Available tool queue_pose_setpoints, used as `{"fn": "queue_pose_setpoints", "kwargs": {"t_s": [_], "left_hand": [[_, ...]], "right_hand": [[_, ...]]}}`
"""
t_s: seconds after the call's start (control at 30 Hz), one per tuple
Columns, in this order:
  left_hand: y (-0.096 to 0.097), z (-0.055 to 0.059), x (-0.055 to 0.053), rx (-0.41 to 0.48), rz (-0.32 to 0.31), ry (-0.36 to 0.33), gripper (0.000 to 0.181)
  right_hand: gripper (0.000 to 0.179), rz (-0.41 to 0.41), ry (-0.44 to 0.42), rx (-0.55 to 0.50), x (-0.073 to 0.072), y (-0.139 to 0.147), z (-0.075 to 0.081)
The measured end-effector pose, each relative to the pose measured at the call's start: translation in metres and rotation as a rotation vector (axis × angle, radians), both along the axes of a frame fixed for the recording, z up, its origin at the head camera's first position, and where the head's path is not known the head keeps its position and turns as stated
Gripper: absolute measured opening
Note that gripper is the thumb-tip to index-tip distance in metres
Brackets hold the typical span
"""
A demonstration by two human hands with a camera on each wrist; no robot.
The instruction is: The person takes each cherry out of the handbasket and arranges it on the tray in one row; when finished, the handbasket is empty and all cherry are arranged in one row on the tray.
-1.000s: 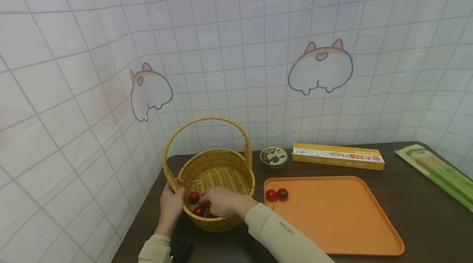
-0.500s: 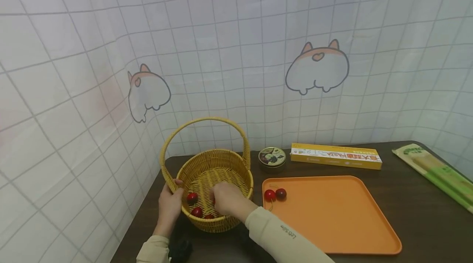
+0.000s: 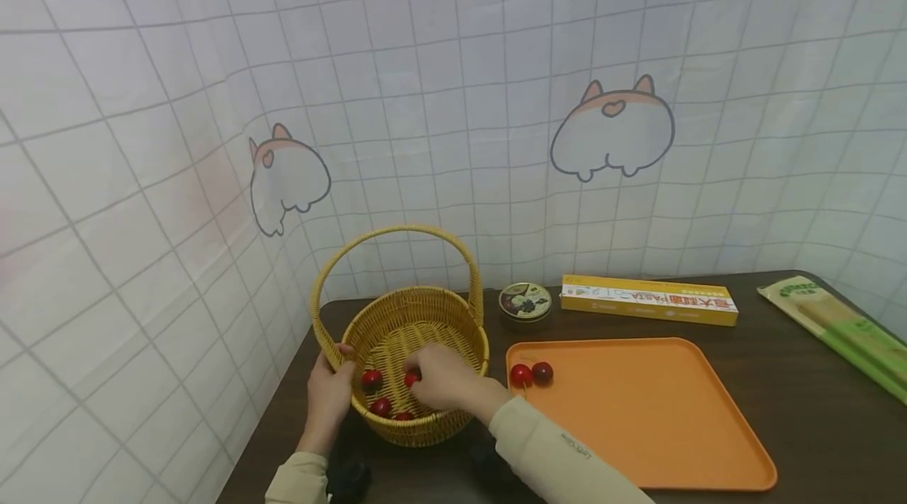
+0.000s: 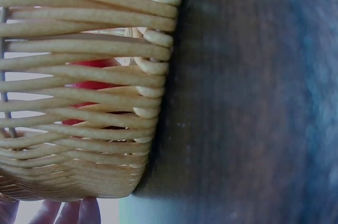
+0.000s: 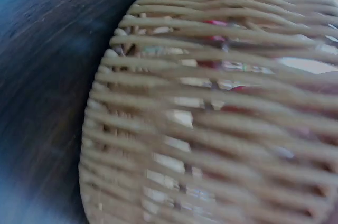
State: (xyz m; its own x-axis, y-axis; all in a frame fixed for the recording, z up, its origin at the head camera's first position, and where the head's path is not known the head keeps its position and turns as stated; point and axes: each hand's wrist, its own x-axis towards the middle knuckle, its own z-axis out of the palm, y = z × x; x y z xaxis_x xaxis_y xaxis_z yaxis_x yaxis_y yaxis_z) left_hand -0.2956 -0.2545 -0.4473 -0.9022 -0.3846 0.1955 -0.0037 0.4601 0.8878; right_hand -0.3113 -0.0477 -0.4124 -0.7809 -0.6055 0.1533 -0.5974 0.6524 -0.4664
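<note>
Our left hand (image 3: 329, 394) clamps a basket (image 3: 407, 433), our right hand (image 3: 444, 378) a cherry (image 3: 412, 379); rim (image 3: 411, 290) around its fingers (image 3: 421, 359), bare weave (image 3: 404, 340) beyond.

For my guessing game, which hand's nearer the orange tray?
Right. The right hand reaches into the basket beside the tray; the left hand grips the basket's farther side.
</note>
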Motion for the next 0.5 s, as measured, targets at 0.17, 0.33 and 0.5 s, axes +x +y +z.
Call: {"fn": "queue_pose_setpoints", "kwargs": {"t_s": [0.17,0.33,0.5], "left_hand": [[0.001,0.001,0.0,0.003,0.009,-0.006,0.024],[0.001,0.001,-0.001,0.001,0.013,-0.013,0.024],[0.001,0.001,0.0,0.008,0.018,-0.015,0.025]], "right_hand": [[0.043,0.018,0.029,-0.148,0.004,0.022,0.007],[0.04,0.023,0.058,-0.244,0.014,0.052,0.008],[0.036,0.04,0.025,-0.338,0.023,0.078,0.013]]}}
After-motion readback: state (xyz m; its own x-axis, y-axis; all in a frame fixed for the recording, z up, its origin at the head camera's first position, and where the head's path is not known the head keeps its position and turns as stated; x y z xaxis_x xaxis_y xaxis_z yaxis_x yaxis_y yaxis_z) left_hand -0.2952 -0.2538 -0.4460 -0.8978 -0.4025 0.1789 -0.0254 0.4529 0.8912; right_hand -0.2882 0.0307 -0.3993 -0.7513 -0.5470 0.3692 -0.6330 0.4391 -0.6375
